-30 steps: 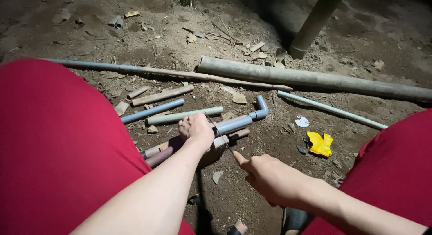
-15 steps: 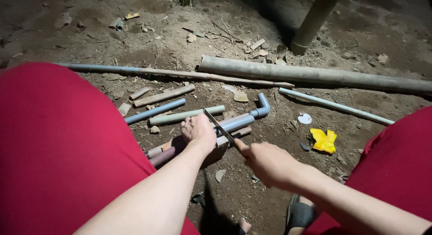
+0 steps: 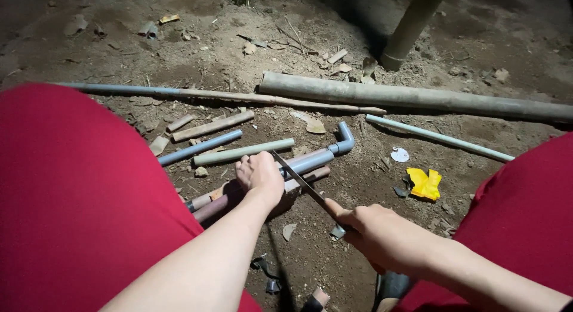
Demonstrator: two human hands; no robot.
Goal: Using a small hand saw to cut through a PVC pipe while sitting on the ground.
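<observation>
Left hand (image 3: 260, 176) pinning grey pipe (image 3: 310, 161), right hand (image 3: 376, 234) gripping blade (image 3: 298, 179)

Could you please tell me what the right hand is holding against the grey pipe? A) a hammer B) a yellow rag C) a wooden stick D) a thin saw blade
D, since the right hand grips a thin saw blade that lies across the grey pipe, which the left hand presses down.

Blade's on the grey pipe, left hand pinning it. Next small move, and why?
Probably a short draw stroke of the saw blade back toward the right hand. The blade lies slantwise across the grey pipe right beside the left hand, which presses the pipe down short of its elbow fitting. Whether a cut groove exists cannot be seen, so a light stroke seems safest for those fingers.
</observation>
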